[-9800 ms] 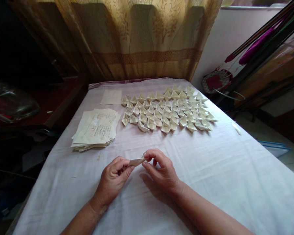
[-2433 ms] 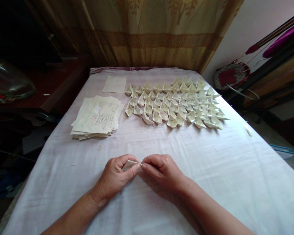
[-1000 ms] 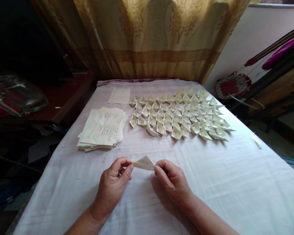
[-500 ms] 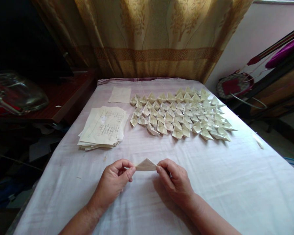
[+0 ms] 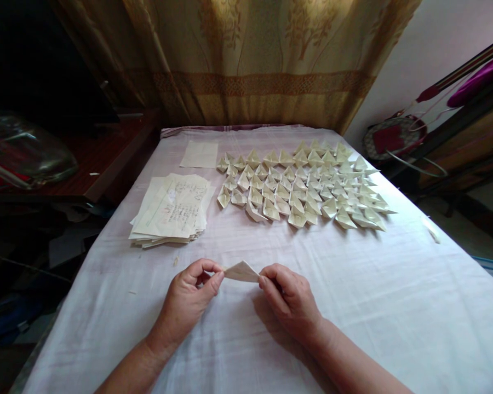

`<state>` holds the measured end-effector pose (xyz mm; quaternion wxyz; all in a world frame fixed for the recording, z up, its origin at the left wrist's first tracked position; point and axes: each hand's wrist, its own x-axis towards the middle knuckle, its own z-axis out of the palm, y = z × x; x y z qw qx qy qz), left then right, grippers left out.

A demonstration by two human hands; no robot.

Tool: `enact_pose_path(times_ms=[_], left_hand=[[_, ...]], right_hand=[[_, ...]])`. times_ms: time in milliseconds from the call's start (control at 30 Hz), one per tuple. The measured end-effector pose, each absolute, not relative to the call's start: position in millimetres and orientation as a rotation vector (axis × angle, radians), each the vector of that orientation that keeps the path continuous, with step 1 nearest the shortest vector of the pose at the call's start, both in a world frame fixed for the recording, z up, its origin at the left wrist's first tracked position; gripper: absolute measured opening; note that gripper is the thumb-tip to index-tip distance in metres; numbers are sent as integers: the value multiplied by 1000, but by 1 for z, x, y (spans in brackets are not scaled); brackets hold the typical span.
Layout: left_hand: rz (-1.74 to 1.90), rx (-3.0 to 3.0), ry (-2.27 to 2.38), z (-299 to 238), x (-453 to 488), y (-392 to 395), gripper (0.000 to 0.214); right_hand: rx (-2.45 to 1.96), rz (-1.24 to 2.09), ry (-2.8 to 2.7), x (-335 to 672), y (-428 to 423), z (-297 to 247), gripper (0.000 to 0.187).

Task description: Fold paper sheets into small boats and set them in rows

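Observation:
A small folded paper boat (image 5: 241, 271) hangs just above the white cloth between my two hands. My left hand (image 5: 191, 298) pinches its left tip with thumb and forefinger. My right hand (image 5: 291, 301) pinches its right tip the same way. The boat is spread into a low triangle shape. Farther back on the cloth lie several finished paper boats (image 5: 304, 186) in rows. A stack of written paper sheets (image 5: 172, 209) lies to the left of them.
The table is covered by a white cloth (image 5: 353, 295). A single paper sheet (image 5: 199, 154) lies at the back left. A dark wooden side table (image 5: 107, 158) with a glass jar (image 5: 20, 153) stands left. A curtain (image 5: 250, 60) hangs behind.
The narrow folded strip held between my close-set hands has been pulled open into a boat shape, and my hands have moved apart. In the last half second little has moved.

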<state>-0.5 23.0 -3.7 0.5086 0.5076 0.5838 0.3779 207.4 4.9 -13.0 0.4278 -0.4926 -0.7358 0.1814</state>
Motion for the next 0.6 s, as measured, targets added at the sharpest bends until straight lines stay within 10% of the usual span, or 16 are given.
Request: enact_pose_path(times_ms=[600], left_hand=[[865, 1078, 1405, 4, 7, 25, 30]], right_hand=[[-1394, 586, -1767, 206, 5, -16, 21]])
